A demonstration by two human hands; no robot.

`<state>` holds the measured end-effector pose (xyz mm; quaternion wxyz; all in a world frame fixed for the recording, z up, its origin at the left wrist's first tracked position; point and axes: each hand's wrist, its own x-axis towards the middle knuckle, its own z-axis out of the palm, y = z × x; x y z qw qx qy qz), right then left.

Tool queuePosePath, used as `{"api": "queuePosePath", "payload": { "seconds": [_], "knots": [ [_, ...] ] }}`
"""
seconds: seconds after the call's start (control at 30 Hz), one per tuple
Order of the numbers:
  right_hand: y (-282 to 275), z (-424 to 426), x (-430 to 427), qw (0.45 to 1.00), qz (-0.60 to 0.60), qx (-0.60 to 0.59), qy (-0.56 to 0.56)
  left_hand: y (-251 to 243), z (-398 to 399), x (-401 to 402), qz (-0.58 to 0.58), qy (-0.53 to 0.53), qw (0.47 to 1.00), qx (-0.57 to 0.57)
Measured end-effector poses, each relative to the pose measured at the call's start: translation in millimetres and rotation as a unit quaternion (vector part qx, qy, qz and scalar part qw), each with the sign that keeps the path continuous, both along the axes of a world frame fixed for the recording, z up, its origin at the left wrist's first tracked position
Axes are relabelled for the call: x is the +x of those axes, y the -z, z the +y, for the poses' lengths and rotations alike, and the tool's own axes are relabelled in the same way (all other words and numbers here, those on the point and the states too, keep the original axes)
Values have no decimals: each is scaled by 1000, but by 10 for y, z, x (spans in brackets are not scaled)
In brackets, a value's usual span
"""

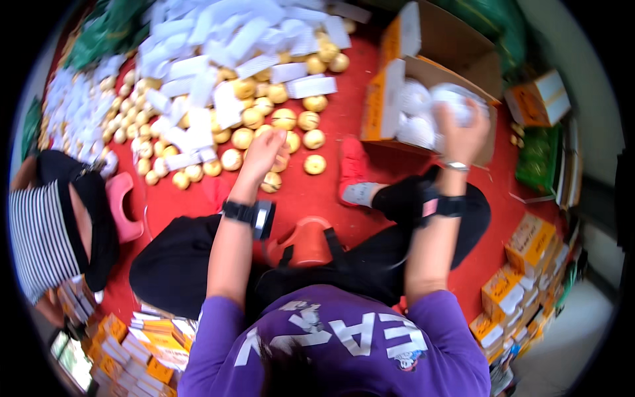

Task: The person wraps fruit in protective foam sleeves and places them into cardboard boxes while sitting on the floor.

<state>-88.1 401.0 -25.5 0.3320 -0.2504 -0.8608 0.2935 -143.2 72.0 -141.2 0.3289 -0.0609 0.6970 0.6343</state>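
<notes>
My right hand (461, 124) is over an open orange and white carton (379, 106), its fingers on a round thing in a white foam net (454, 99). Several white-netted round things (415, 130) lie inside that carton. My left hand (266, 155) is above the near edge of a heap of yellow round fruit (284, 119), its fingers curled; a fruit shows just beside and below them, and whether they grip it is unclear. White foam net sleeves (248, 42) cover much of the heap, and one (311, 87) lies on its right side.
A co-worker in a striped top (42, 233) sits at the left by a pink stool (124, 208). A red stool (305, 243) is between my legs. Stacked cartons (531, 243) stand at the right, more (161, 342) at the lower left. A green crate (537, 159) is beyond the open carton.
</notes>
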Motion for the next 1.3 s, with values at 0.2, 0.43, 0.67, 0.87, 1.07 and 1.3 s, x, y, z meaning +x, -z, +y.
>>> {"api": "queuePosePath", "payload": {
  "seconds": [0.2,0.43,0.67,0.87,1.07,1.3],
  "knots": [
    [182,-20,-318,971,57,229,-45,759,-791,-911,272,-54,858,-431],
    [1950,-1564,-1084,844,-489,-66,-211,1055,-709,-1351,253,19,771,-585],
    [2825,-1562,-1357,901,-386,-59,-188,612,-1198,-1217,223,-77,868,-437],
    [1810,-1706,-884,368,-98,-896,-230,-164,-1059,-183,-151,-203,918,305],
    [837,-2032,-394,282,-56,-892,-349,-680,-748,371,-100,-201,911,345],
    [345,-2254,395,358,-83,-822,-435,-786,-491,726,-106,-194,947,233]
  ]
}}
